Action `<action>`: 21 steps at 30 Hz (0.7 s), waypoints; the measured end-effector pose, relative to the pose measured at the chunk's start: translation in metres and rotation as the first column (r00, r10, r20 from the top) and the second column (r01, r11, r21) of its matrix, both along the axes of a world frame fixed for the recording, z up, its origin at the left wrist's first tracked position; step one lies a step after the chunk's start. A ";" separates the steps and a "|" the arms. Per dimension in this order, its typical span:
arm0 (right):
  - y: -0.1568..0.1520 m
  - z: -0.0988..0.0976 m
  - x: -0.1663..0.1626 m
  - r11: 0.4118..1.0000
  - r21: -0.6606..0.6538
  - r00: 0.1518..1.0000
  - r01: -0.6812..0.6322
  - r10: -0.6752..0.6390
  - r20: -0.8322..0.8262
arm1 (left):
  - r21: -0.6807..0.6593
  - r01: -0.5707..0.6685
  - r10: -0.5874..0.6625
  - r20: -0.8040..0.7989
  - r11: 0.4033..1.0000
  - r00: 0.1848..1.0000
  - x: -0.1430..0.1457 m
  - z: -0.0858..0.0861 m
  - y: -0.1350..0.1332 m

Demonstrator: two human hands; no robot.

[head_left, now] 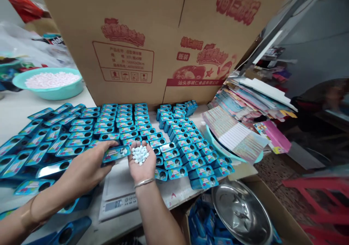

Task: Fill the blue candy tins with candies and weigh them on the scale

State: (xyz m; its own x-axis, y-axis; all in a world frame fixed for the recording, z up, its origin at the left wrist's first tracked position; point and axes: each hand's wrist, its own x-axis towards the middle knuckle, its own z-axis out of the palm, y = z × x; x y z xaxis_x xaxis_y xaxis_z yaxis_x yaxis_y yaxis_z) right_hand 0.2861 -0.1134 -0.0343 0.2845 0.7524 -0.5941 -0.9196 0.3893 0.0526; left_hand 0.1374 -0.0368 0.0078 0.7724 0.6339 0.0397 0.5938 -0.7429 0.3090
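Note:
My left hand [91, 163] grips a small blue candy box [116, 154], tilted so its end with the round hole meets my other palm. White candies show at that hole. My right hand [144, 168] is cupped, palm up, with a heap of small white candies [140, 154] in it. Just below both hands lies a digital scale [118, 197]; its display is too small to read surely. Rows of similar blue boxes [79, 134] stand on the left with dark holes on top. In the right-hand rows [184, 143], white candies show in some of the holes.
A large cardboard carton [160, 61] walls off the table's back. Pale candies fill a turquoise basin [58, 94] at far left. On the right are a sheet-covered basin [259, 158] and stacked papers [256, 95]. A metal lid [242, 216] rests over an open carton [275, 197] below.

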 end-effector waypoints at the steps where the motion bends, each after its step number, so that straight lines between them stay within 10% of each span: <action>1: -0.002 0.001 0.002 1.000 0.009 1.000 0.000 0.000 0.006 | -0.050 0.005 -0.004 0.029 0.999 1.000 -0.003 -0.008 -0.001; 9: -0.019 -0.001 0.023 0.998 0.035 0.996 0.055 -0.058 0.072 | -0.304 0.021 0.005 0.083 0.953 0.997 -0.011 -0.055 -0.007; 21: -0.014 -0.001 0.021 0.994 0.109 0.975 -0.001 -0.023 0.220 | -0.325 0.158 -0.070 0.266 0.932 0.961 -0.029 -0.061 -0.007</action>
State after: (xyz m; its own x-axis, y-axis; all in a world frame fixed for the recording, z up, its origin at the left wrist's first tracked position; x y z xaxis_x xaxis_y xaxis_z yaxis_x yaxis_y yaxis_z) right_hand 0.3069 -0.1271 -0.0349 0.4078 0.8048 -0.4313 -0.9090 0.4023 -0.1088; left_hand 0.1084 -0.0440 -0.0532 0.8337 0.5511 0.0354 0.3841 -0.6248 0.6798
